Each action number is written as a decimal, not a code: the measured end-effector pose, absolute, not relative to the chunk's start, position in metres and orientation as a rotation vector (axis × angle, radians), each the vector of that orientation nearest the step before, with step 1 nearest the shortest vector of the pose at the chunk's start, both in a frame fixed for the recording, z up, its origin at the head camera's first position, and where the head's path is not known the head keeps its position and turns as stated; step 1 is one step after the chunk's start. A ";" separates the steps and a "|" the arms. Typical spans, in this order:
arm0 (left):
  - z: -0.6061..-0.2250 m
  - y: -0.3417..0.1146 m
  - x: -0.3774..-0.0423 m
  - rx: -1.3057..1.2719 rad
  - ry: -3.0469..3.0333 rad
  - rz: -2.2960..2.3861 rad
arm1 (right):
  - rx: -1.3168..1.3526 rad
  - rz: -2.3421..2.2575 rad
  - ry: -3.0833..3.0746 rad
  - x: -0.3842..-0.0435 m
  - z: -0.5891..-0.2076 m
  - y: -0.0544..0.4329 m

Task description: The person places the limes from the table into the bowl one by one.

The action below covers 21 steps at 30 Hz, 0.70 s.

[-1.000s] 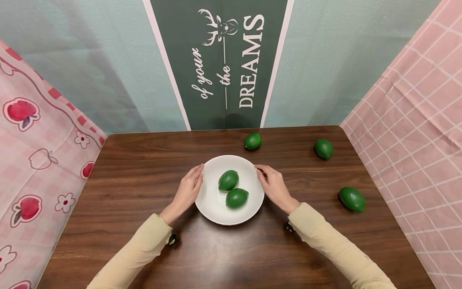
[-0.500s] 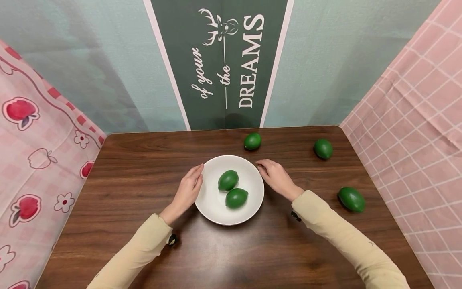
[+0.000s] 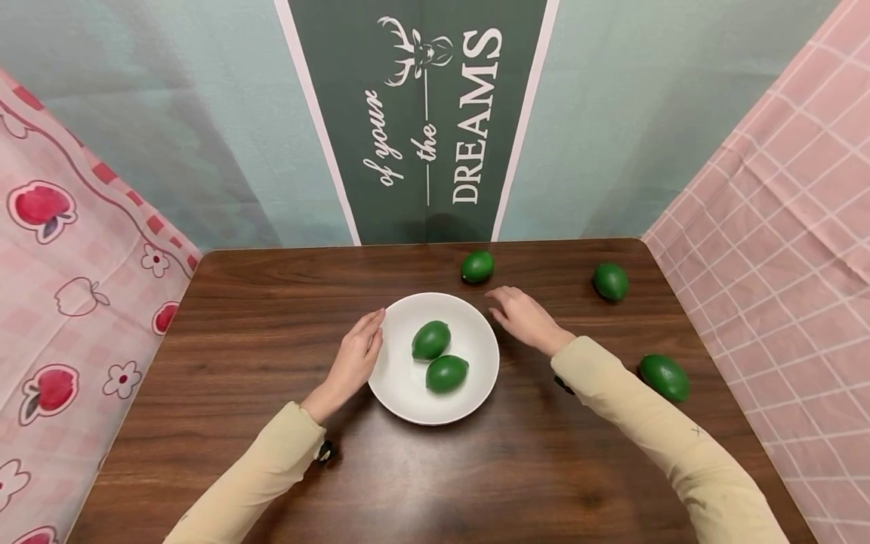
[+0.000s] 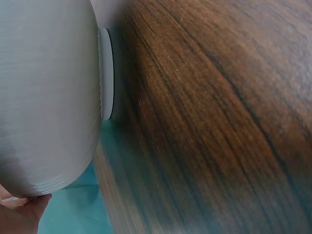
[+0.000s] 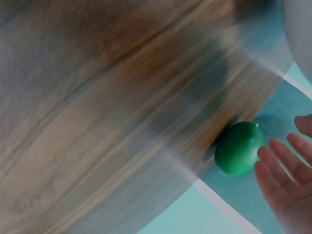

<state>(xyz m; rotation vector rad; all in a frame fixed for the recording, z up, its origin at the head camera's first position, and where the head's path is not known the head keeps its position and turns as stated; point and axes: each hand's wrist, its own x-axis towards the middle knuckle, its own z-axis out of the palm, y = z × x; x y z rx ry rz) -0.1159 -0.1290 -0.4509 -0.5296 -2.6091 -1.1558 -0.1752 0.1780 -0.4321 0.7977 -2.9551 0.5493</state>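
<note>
A white bowl [image 3: 401, 397] stands in the middle of the table with two green limes, one lime [image 3: 431, 341] behind the other lime [image 3: 446, 374]. My left hand [image 3: 352, 361] holds its left rim, the thumb overlapping the inside and the fingers along the outer edge. In the left wrist view, fingertips touch the outer wall of the bowl [image 4: 46, 92]. My right hand [image 3: 526, 319] is just off the bowl's right rim, fingers loosely extended, holding nothing. Nearest to it is a lime [image 3: 477, 267] by the back edge; the right wrist view shows that lime [image 5: 238, 148] beside the fingertips.
Two more limes lie on the right side of the brown wooden table [image 3: 238, 325]: one lime [image 3: 610, 282] near the back corner, another lime [image 3: 664, 377] close to the right edge, beyond the right sleeve. Patterned cloths hang behind the table and at both sides.
My right hand has let go of the bowl's right rim and moved back and slightly right, towards the lime at the rear. My left hand and the bowl stay where they were.
</note>
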 end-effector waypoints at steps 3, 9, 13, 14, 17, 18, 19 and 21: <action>-0.451 -0.129 -0.116 -0.536 -2.599 -1.152 | 0.828 0.523 -2.947 -0.181 -0.433 0.180; -0.452 -0.128 -0.117 -0.541 -2.586 -1.161 | 0.861 0.488 -2.931 -0.193 -0.433 0.184; -0.452 -0.128 -0.117 -0.533 -2.587 -1.164 | 0.859 0.474 -2.938 -0.201 -0.432 0.185; -0.451 -0.128 -0.117 -0.531 -2.586 -1.165 | 0.858 0.468 -2.939 -0.202 -0.432 0.185; -0.451 -0.129 -0.116 -0.527 -2.584 -1.168 | 0.850 0.451 -2.940 -0.207 -0.433 0.185; -0.451 -0.129 -0.116 -0.524 -2.584 -1.168 | 0.848 0.442 -2.937 -0.208 -0.433 0.185; -0.451 -0.129 -0.116 -0.522 -2.585 -1.169 | 0.847 0.436 -2.931 -0.210 -0.434 0.185; -0.451 -0.129 -0.116 -0.517 -2.590 -1.169 | 0.845 0.427 -2.916 -0.213 -0.434 0.185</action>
